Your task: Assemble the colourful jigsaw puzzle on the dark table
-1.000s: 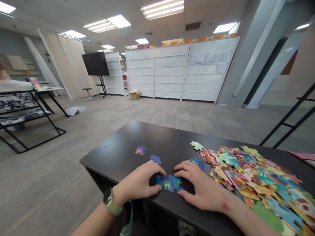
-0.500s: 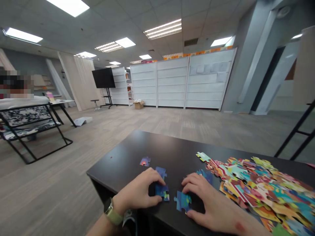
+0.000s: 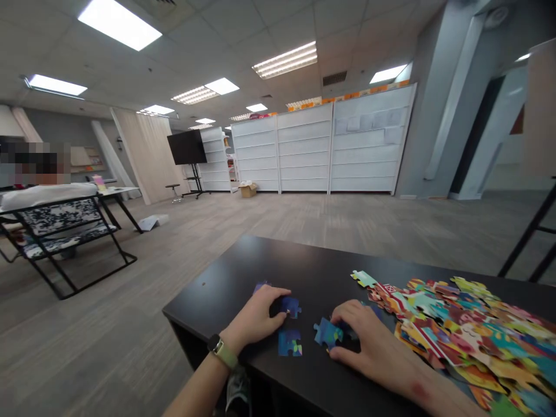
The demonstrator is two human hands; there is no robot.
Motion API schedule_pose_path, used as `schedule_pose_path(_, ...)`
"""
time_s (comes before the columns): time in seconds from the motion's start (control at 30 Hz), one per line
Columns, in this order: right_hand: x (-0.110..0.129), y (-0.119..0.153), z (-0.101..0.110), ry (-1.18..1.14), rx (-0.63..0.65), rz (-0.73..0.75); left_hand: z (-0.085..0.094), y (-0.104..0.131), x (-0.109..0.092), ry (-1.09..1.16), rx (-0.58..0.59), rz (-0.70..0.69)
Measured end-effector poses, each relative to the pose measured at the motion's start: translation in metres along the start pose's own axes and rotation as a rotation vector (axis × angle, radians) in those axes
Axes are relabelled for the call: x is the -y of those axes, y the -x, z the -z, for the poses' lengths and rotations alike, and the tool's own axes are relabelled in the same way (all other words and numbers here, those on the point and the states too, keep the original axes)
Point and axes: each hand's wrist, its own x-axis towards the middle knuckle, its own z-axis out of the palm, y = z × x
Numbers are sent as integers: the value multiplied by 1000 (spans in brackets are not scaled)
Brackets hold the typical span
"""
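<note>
On a black table (image 3: pixel 243 266), my left hand (image 3: pixel 256 315), with a watch on its wrist, lies over a small blue puzzle piece (image 3: pixel 290 306) and touches it with the fingertips. A blue piece with green marks (image 3: pixel 290 343) lies loose just below that hand. My right hand (image 3: pixel 369 344) pinches another blue-and-green piece (image 3: pixel 328 334) at its left fingertips. One more dark piece (image 3: pixel 259 285) shows just above the left hand. A large heap of colourful puzzle pieces (image 3: pixel 460 324) covers the table's right side.
A single light-green piece (image 3: pixel 364 278) lies at the heap's left end. A black-framed bench (image 3: pixel 65 231) with a person behind it stands at the left. White shelving (image 3: pixel 321 150), a screen on a stand (image 3: pixel 186 147) and a cardboard box (image 3: pixel 248 189) are at the far wall.
The two joined blue pieces came apart. My left hand let one go and slid up onto the small blue piece; my right hand drew the other slightly right. The camera tilted up.
</note>
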Motion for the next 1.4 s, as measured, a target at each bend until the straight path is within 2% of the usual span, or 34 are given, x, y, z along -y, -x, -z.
schedule_pose_path(0.13,-4,-4,-4,-155,-8,-105,-1,-4,0,29,-12,-9)
schedule_pose_path(0.27,-7,-6,-3,-317,-33,-135,-1,-5,-5,96,-29,-10)
schedule_pose_path(0.43,-2,-6,4,-392,-41,-158,1,6,-32,289,-84,-5)
schedule_pose_path(0.53,-1,-6,3,-426,-61,-178,-7,18,-58,360,36,-12)
schedule_pose_path(0.63,-5,-5,2,-495,-82,-187,-22,28,-79,308,200,-28)
schedule_pose_path(0.73,-9,-4,1,-575,-67,-183,-31,31,-87,234,240,-59)
schedule_pose_path(0.83,-12,-4,2,-588,-61,-191,-29,28,-79,183,196,-74)
schedule_pose_path(0.97,-13,-4,4,-583,-59,-196,-10,19,-50,210,78,-102)
schedule_pose_path(1.07,-13,-3,3,-526,-29,-174,10,15,-26,209,-94,-16)
schedule_pose_path(1.13,-13,-3,2,-442,-23,-152,23,15,-13,164,-148,67)
schedule_pose_path(1.23,-18,-6,-4,-318,-70,-135,33,21,-3,102,-59,103)
schedule_pose_path(1.3,-26,-9,-9,-234,-147,-122,34,26,-1,71,10,121)
schedule_pose_path(1.4,-36,-11,-14,-84,-268,-50,31,30,-3,41,52,160)
